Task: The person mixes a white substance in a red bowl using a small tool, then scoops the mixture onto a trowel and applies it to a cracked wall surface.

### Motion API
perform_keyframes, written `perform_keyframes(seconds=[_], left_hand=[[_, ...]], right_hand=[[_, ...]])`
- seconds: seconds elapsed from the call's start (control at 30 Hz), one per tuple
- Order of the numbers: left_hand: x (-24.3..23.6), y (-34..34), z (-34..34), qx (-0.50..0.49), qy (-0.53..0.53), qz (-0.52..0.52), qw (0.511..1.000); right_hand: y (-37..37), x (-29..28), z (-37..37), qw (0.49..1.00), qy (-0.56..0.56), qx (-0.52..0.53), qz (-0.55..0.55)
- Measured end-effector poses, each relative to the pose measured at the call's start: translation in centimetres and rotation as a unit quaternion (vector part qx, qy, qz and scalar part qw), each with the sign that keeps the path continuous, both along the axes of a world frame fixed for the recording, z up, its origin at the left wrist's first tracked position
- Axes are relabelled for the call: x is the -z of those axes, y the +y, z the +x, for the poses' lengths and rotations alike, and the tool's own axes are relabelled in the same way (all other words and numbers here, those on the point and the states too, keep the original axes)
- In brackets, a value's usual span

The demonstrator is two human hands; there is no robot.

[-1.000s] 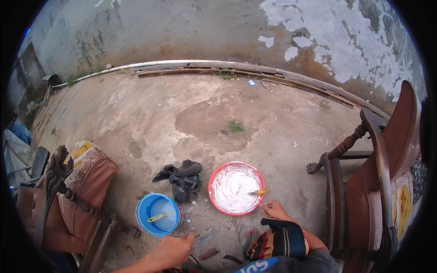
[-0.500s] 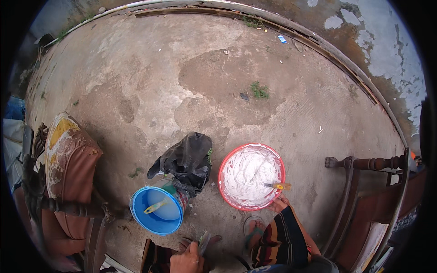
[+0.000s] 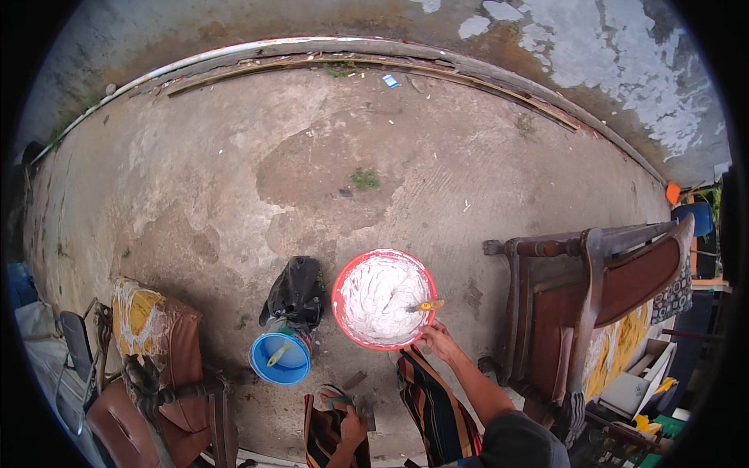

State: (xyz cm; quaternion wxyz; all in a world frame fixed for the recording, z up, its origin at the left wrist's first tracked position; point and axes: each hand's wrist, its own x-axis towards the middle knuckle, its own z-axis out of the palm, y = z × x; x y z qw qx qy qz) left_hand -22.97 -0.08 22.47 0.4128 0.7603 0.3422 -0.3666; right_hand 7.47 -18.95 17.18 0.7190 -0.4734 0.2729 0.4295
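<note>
A round red basin (image 3: 338, 316) of thick white paste (image 3: 382, 292) stands before me on the floor. A yellow-handled tool (image 3: 429, 305) rests in the paste, its handle reaching over the rim. My right hand (image 3: 441, 342) is closed on the basin's near right rim. Low in the view, my left hand (image 3: 353, 430) is closed around a flat greyish tool (image 3: 368, 413), perhaps a scraper; its full shape is hard to make out. To the basin's left sits a blue bucket (image 3: 261, 370) of cloudy liquid, with a yellow-green-handled brush (image 3: 276, 356) in it.
A black plastic bag (image 3: 295, 292) lies against the bucket. Worn wood-framed brown chairs stand on both sides, the left chair (image 3: 117, 417) and the right chair (image 3: 636, 285) with torn covering. Beyond the concrete floor (image 3: 226, 171) run wooden strips (image 3: 312, 64) and a peeling wall (image 3: 608, 70).
The view has swung to the right, showing more of the right chair. My right hand stays at the basin's rim, and my left hand still holds the flat tool.
</note>
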Motion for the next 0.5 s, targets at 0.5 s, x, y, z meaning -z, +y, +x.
perform_keyframes(seconds=[0.5], left_hand=[[-27.3, 6.5, 19.5, -0.131, -0.299, 0.130, 0.936]], right_hand=[[-8.8, -37.3, 3.8, 0.993, -0.025, 0.083, -0.075]])
